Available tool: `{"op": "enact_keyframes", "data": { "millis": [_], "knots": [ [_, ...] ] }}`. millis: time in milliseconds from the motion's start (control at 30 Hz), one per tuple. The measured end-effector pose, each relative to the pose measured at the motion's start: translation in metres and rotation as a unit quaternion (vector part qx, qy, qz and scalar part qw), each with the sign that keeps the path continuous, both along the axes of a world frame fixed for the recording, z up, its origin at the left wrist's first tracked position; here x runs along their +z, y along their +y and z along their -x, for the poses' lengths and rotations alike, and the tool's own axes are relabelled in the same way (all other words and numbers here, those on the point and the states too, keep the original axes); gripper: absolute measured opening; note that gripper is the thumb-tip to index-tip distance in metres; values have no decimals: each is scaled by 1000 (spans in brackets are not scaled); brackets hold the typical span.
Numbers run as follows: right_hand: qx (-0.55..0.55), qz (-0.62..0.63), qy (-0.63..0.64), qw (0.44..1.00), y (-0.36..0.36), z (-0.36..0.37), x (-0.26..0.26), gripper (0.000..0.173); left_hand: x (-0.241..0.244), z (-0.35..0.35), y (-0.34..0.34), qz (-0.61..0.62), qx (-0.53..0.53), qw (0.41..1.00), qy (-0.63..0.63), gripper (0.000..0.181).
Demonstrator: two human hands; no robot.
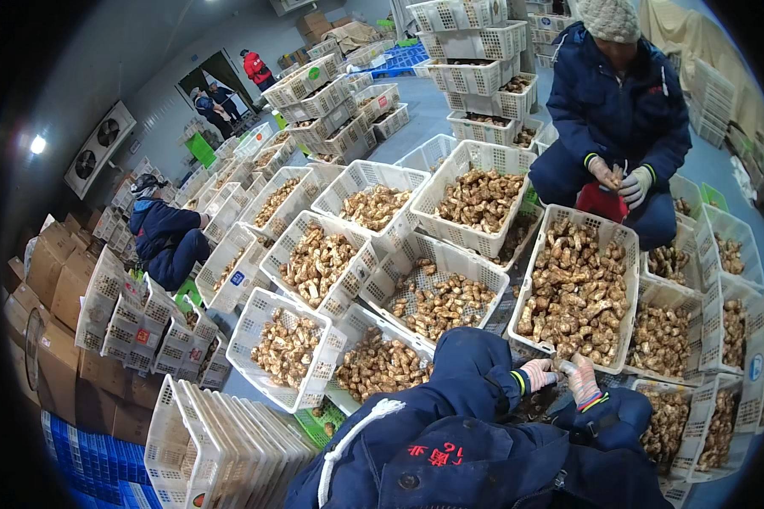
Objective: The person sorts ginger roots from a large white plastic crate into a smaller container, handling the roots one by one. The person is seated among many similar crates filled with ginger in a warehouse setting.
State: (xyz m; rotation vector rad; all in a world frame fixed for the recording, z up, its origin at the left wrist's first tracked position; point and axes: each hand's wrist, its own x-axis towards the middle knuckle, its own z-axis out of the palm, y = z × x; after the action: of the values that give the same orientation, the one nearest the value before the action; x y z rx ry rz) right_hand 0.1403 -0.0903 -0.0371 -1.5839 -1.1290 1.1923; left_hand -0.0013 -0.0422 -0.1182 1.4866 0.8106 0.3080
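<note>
My left hand [538, 375], in a striped knit glove, is closed at the near edge of a white plastic crate [520, 305] heaped with brown and cream mushrooms [576, 286]. A small brownish piece, apparently a mushroom [558, 364], shows at its fingertips. Close beside it is my right hand [582, 376], also gloved, its bent fingers meeting that piece. Whether the right hand holds anything of its own is hidden by the fingers. Both hands are just above my lap, where dark trimmings [538, 404] lie.
Another crate [382, 286] of mushrooms stands left of my hands, with more crates [665, 331] to the right. A co-worker [617, 127] sits opposite, gloved hands together. Nested crates [229, 439] stand at lower left; tall crate stacks [477, 70] rise behind. Another person [165, 232] crouches at left.
</note>
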Motion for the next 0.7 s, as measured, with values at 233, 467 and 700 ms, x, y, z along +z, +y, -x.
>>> {"op": "enact_keyframes", "data": {
  "millis": [233, 467, 700],
  "knots": [
    [34, 27, -41, 998, 1, -5, 6, 24, 18, 4, -4, 92, 5, 990, -105, 24],
    [16, 63, 96, 993, -5, 5, 28, 23, -4, 13, 3, 69, -8, 995, -73, 23],
    [-2, 49, 23, 999, 2, -18, -30, 13, 4, -6, 3, 14, -19, 999, 23, 26]
  ]
}}
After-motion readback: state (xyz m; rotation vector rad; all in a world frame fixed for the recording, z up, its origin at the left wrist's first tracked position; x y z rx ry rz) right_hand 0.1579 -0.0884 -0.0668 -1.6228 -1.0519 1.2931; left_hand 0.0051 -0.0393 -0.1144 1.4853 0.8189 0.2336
